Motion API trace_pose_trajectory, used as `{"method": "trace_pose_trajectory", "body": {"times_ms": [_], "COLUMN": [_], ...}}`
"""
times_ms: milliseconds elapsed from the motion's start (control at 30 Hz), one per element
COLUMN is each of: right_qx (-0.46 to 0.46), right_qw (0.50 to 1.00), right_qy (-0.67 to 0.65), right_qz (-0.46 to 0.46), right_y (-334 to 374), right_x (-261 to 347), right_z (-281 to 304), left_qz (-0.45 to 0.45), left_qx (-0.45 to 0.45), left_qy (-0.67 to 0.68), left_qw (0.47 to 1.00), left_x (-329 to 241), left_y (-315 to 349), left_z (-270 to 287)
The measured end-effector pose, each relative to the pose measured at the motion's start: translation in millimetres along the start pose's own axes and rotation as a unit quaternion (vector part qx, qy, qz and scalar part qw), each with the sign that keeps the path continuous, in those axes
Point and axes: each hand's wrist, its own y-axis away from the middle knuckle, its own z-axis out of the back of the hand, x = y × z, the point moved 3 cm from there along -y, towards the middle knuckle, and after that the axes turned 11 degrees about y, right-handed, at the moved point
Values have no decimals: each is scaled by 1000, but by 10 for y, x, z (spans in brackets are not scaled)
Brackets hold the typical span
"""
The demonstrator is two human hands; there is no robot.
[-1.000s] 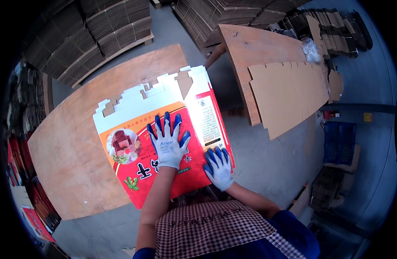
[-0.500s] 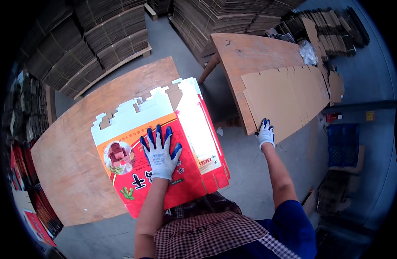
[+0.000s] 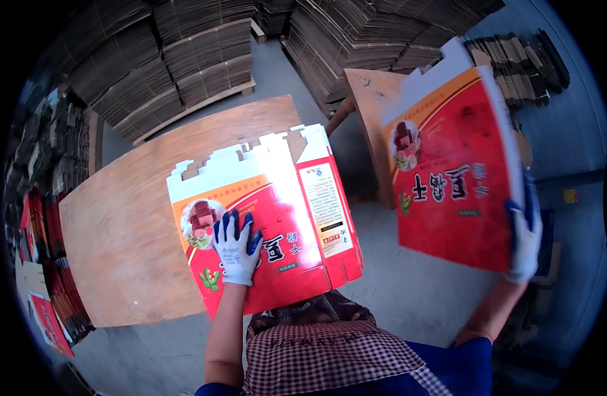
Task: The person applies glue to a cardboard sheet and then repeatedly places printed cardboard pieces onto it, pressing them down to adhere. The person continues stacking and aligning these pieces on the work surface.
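Observation:
My left hand (image 3: 237, 254), in a white work glove with blue fingertips, lies flat with fingers spread on a flat carton blank (image 3: 297, 244). This blank is printed red and orange, with a food picture and white notched flaps along its far edge. My right hand (image 3: 526, 247), gloved the same way, grips the right edge of another flat carton blank (image 3: 448, 178). That one is raised and tilted above the right table, its red printed face showing. The right hand's thumb and fingers are partly hidden and blurred.
The left blank rests on a wooden table (image 3: 119, 251). A second wooden table (image 3: 369, 99) stands at the right, partly covered by the raised blank. Stacks of brown cardboard (image 3: 204, 59) on pallets stand behind, and more folded cardboard (image 3: 36, 152) lines the left.
My right hand, earlier at the near edge of a brown cardboard sheet on the right table, now holds up a printed blank farther right. My left hand stays flat on its blank.

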Motion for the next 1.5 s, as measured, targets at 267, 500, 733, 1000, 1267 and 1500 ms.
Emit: {"method": "trace_pose_trajectory", "body": {"times_ms": [267, 500, 733, 1000, 1267, 1500], "right_qx": [60, 300, 350, 347, 93, 266], "right_qw": [981, 889, 926, 936, 983, 943], "right_qy": [-183, -311, -18, 15, 158, 42], "right_qz": [-38, -154, -141, -59, -18, -195], "right_y": [447, 1367, 1731, 1509, 427, -111], "right_x": [-72, -954, -1438, -1393, -1509, -1923], "right_z": [-489, -2694, -3178, -3116, -2479, -2571], "left_qz": [54, 286, 176, -46, -14, 13], "left_qx": [-61, -102, -91, 172, 157, 162], "left_qy": [362, 763, 186, -15, 11, 54], "left_qw": [928, 571, 962, 984, 987, 985], "left_x": [381, 985, 848, -804, -638, -693], "left_y": [149, 359, 107, -670, -582, -486], "left_z": [201, 412, 800, -452, -651, -716]}}
